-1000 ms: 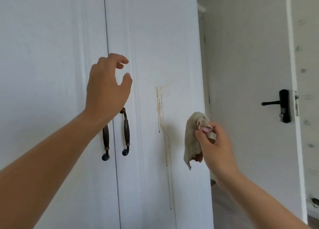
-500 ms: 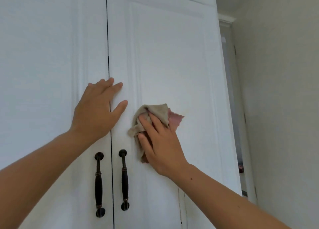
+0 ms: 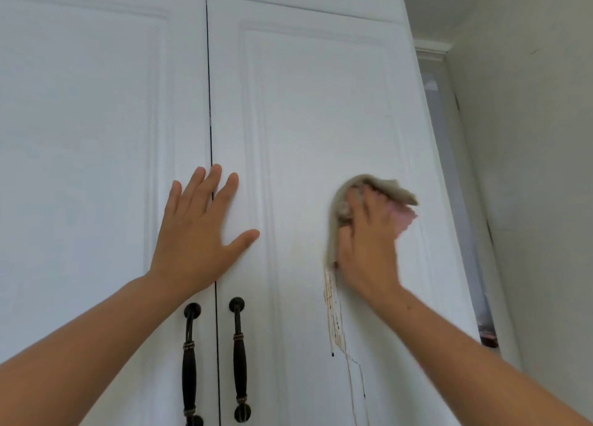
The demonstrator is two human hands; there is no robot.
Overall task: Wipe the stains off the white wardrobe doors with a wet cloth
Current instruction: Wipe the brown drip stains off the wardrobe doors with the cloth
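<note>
Two white wardrobe doors fill the view, the left door [image 3: 96,136] and the right door [image 3: 314,111], split by a dark vertical gap. My right hand [image 3: 365,246] presses a beige cloth [image 3: 340,207] with a pink patch flat against the right door panel. Brown drip stains [image 3: 335,316] run down the door just below the cloth and my wrist. My left hand [image 3: 199,230] lies flat with fingers spread across the gap between the doors, above the handles, holding nothing.
Two dark metal handles [image 3: 191,361] [image 3: 239,358] hang side by side at the bottom centre. A cream wall [image 3: 529,169] stands close on the right, with a narrow gap beside the wardrobe's side edge.
My right hand slid the cloth to the right across the right door panel, and the drip stains show below it. My left hand spread flatter over the door gap.
</note>
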